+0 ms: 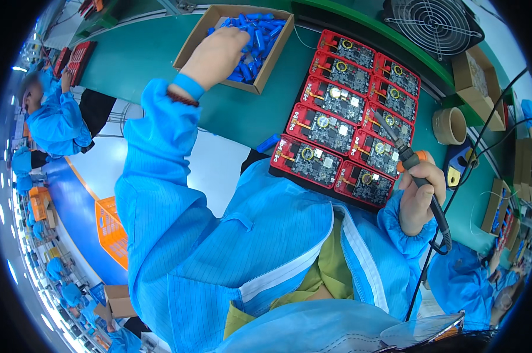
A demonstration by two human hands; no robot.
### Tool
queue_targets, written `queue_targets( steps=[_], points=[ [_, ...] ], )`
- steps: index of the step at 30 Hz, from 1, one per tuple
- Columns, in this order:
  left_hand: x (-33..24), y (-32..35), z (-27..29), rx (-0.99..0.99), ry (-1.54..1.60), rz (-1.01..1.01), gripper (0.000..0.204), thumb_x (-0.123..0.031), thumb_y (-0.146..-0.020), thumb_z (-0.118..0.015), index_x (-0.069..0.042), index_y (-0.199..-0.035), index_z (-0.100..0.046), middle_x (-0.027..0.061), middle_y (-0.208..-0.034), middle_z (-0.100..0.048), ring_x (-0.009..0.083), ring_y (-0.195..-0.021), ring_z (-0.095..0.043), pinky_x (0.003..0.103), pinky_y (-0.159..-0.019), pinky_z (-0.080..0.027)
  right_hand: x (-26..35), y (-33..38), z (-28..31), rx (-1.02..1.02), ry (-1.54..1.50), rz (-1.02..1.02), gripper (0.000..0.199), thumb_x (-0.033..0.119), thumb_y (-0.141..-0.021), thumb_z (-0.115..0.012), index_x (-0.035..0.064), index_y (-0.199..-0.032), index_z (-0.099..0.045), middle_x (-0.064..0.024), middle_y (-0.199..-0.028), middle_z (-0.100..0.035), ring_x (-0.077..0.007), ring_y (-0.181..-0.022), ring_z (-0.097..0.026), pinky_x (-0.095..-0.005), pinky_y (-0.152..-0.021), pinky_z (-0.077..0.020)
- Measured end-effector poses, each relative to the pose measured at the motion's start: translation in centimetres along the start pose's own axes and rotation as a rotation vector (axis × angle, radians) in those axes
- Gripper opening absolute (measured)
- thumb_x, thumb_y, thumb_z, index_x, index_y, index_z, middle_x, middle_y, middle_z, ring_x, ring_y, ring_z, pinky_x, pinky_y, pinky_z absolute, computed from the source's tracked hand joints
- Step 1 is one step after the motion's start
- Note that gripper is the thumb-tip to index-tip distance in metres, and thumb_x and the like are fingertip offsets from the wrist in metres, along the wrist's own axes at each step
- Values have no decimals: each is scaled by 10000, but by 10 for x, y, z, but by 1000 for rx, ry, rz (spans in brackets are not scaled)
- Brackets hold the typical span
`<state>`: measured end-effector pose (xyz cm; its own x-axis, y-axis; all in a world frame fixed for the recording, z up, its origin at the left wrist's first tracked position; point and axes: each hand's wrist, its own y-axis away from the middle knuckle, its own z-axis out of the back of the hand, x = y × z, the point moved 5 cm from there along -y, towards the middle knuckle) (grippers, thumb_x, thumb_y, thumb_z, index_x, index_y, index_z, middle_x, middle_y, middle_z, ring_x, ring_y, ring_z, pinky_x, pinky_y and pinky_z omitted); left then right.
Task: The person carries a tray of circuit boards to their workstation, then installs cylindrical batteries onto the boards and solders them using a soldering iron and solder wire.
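My left hand [218, 57], with a blue band at the wrist, reaches over the edge of a cardboard box [185, 52]. Its fingers point down among blue cylindrical parts [260, 40], and their tips are hidden. In my right hand [422, 197] is a soldering iron [404, 152], its tip slanting up and left over the boards. An orange round piece [420, 156] shows beside the fingers of that hand. Red casings [285, 154] in two columns lie before me, each bearing a circuit board [315, 166] with a round yellow-ringed part.
One loose blue part [268, 143] lies on the green bench [236, 120] left of the casings. A fan [435, 23], a cardboard tube [449, 126] and a soldering-iron stand [456, 167] line the right side. A black cable [483, 129] hangs there. Other people sit at both sides.
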<state>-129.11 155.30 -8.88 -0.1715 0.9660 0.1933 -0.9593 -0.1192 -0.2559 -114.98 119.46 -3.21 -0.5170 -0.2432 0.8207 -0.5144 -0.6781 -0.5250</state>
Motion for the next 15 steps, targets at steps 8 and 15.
queue_targets(
  steps=[8, 15],
  points=[
    [-56, 1, 32, -324, 844, 253, 152, 12, -842, -583, -21, -987, -617, 117, -865, -595, 256, -785, -609, 324, -676, -493, -11, -11, -4, 35, -38, 24, 381, 386, -962, -513, 13, -946, -592, -63, -656, -561, -158, -609, -502, -312, -607, -391],
    [-88, -35, 22, -245, 555, 105, 235, -16, -822, -630, -13, -1056, -613, 156, -1006, -596, 347, -926, -598, 390, -785, -505, -18, -6, 5, 26, -33, -26, 413, 417, -959, -517, 12, -943, -595, -57, -651, -563, -151, -615, -520, -295, -615, -401]
  ],
)
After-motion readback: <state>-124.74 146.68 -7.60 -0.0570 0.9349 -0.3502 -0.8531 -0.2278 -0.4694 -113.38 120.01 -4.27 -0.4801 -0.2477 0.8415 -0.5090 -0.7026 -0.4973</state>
